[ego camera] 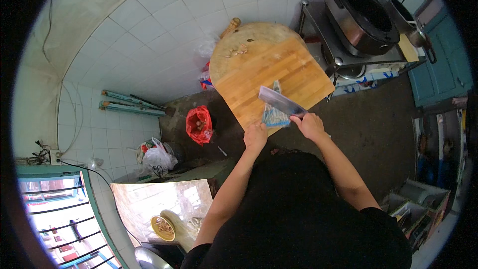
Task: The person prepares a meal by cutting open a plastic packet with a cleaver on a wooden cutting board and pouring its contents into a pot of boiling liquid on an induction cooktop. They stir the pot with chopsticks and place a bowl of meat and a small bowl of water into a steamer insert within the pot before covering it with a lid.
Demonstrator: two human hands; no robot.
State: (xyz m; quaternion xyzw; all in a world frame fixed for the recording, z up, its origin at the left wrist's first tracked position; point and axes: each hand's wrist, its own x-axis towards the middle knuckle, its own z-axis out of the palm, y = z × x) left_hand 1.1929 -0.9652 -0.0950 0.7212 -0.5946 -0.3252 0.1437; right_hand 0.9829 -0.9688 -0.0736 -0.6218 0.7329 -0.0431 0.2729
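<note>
A rectangular bamboo cutting board [276,69] lies across a round wooden chopping block [257,31]. My right hand [312,125] is closed around the handle end of a cleaver [282,101], whose broad blade crosses above a clear plastic packet with a blue edge [275,117]. The packet lies on the near part of the board; its contents are too unclear to name. At the board's near left edge is my left hand [256,134], its fingers curled at the packet's lower left corner. Whether the blade touches the packet cannot be told.
Small pale pieces [239,50] lie on the round block. On the left floor stands a bin with a red liner [199,125], near a white plastic bag [160,157]. A large cooker [362,18] rests on a metal rack at right. A yellow bowl [163,228] holds food.
</note>
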